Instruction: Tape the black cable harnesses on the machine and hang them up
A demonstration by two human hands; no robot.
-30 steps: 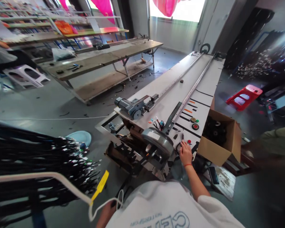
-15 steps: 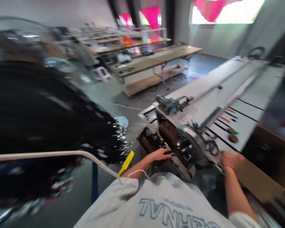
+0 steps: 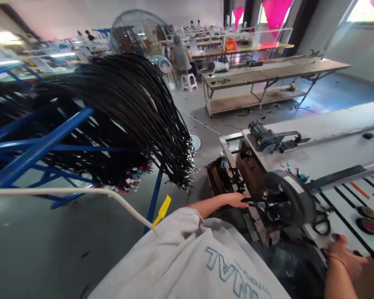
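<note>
The left hand [image 3: 236, 200] pinches a black cable [image 3: 254, 200], which goes toward the dark wheel [image 3: 303, 201]; handling this cable seems the present step. The right hand [image 3: 345, 257] is near the white table [image 3: 330, 155] edge; its grip cannot be told. The next move probably calls for steady pinching.

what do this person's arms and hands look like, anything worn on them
Both the left hand and right hand are bare, without gloves. A thin red band circles the right wrist; no band shows on the left. The left sleeve is short, loose and pale grey; the right sleeve is out of view.
</note>
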